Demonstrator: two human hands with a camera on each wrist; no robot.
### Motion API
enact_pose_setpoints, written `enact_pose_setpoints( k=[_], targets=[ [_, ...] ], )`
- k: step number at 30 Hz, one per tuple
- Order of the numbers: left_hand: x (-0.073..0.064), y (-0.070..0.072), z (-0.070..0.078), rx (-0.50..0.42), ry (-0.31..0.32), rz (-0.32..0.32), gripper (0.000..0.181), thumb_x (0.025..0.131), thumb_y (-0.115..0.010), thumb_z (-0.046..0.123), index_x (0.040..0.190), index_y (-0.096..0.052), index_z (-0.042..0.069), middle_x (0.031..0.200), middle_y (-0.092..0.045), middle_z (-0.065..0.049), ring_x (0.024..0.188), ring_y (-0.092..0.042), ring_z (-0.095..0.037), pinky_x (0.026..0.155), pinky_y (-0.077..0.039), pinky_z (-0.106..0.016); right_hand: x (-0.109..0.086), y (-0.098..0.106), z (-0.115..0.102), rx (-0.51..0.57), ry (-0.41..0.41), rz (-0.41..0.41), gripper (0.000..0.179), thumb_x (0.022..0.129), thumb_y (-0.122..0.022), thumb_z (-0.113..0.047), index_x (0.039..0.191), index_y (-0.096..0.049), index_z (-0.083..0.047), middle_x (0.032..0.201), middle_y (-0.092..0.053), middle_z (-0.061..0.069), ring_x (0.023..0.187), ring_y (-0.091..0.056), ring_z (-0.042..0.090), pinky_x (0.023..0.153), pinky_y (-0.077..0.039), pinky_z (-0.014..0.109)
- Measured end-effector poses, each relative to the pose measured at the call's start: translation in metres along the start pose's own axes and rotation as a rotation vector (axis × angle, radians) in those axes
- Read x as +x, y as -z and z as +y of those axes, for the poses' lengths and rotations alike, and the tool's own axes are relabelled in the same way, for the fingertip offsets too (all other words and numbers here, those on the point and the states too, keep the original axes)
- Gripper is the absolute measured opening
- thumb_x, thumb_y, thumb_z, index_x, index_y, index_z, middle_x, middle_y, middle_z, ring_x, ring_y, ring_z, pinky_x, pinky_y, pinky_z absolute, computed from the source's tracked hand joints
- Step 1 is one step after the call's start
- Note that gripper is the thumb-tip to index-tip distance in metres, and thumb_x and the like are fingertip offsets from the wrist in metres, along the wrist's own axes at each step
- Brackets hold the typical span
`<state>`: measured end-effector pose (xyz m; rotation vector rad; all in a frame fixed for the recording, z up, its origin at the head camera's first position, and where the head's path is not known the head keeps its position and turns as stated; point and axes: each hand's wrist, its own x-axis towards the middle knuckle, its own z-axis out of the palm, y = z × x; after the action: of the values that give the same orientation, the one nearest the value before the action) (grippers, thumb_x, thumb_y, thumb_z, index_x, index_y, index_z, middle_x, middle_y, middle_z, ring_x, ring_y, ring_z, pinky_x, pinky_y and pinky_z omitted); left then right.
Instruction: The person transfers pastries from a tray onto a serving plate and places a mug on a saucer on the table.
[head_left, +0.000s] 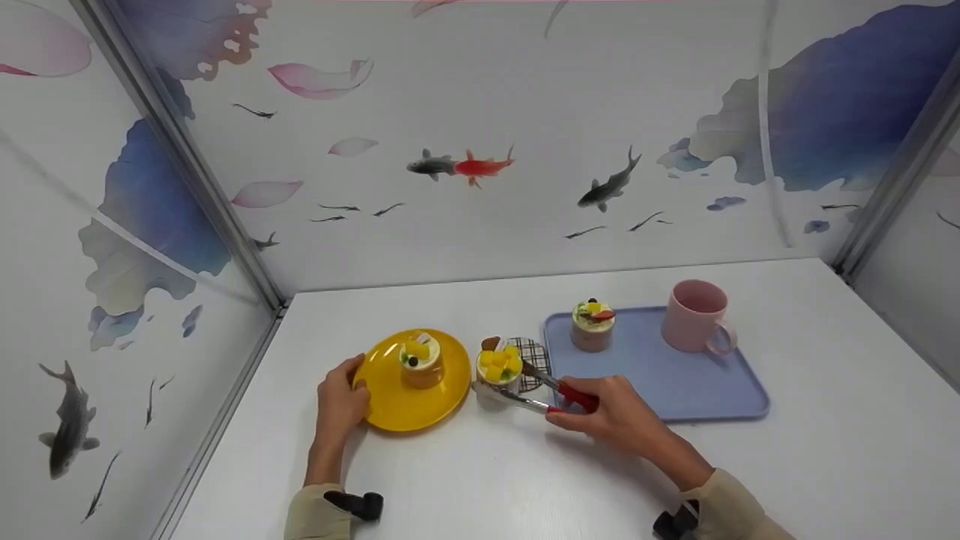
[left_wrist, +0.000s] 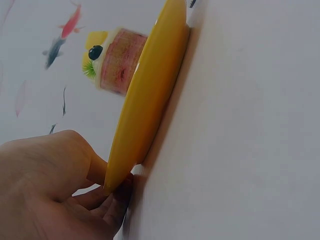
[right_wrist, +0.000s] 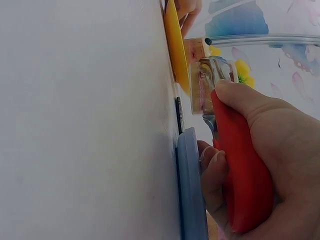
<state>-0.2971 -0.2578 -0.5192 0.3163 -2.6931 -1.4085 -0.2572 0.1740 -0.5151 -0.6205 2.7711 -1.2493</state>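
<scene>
My left hand point(head_left: 343, 397) pinches the left rim of a yellow plate point(head_left: 390, 411), thumb above and fingers below in the left wrist view. On the plate stands a small fruit-topped cake point(head_left: 421, 367). With my right hand point(head_left: 616, 414) I grip red-handled metal tongs point(head_left: 577, 397). Their tips close around a second fruit-topped cake point(head_left: 500, 367) in a clear cup, just right of the plate. In the right wrist view this cake point(right_wrist: 202, 92) sits upright between the tongs, above table level. A round checked coaster point(head_left: 534, 356) lies partly hidden behind it.
A blue tray point(head_left: 637, 382) lies on the right, bearing another fruit-topped cake point(head_left: 592, 326) and a pink mug point(head_left: 696, 319) with its handle toward the front right. Printed wall panels point(head_left: 480, 225) enclose the white table point(head_left: 465, 480) at the back and sides.
</scene>
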Motion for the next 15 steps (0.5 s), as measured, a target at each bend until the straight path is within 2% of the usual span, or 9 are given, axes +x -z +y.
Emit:
enact_pose_setpoints(
  k=[3, 8, 15],
  targets=[
    [0.0005, -0.0001, -0.0003, -0.013, 0.009, -0.008, 0.057, 0.104, -0.05, -0.008, 0.161, -0.046, -0.002, 0.165, -0.049, -0.026, 0.155, -0.047, -0.043, 0.13, -0.039, -0.054, 0.0025, -0.0018, -0.0018, 0.003, 0.016, -0.004, 0.059, 0.09, -0.085, -0.055, 0.13, -0.079, -0.012, 0.086, -0.069, -0.006, 0.072, -0.06, 0.011, 0.056, -0.046, 0.019],
    [0.002, 0.0003, -0.0015, -0.015, 0.011, -0.008, 0.057, 0.104, -0.05, -0.008, 0.161, -0.046, -0.002, 0.164, -0.05, -0.026, 0.154, -0.048, -0.042, 0.131, -0.039, -0.053, 0.0047, -0.0028, -0.0031, 0.019, -0.004, 0.0, 0.053, 0.09, -0.085, -0.055, 0.124, -0.081, -0.014, 0.085, -0.069, -0.006, 0.072, -0.06, 0.012, 0.056, -0.046, 0.018],
    [0.0014, 0.0002, -0.0028, -0.005, 0.007, -0.008, 0.057, 0.104, -0.05, -0.007, 0.161, -0.046, -0.002, 0.164, -0.05, -0.026, 0.154, -0.048, -0.043, 0.131, -0.038, -0.054, 0.0059, -0.0058, -0.0048, 0.023, -0.016, -0.007, 0.06, 0.089, -0.084, -0.056, 0.129, -0.079, -0.012, 0.086, -0.071, -0.007, 0.074, -0.06, 0.013, 0.056, -0.046, 0.019]
  ],
)
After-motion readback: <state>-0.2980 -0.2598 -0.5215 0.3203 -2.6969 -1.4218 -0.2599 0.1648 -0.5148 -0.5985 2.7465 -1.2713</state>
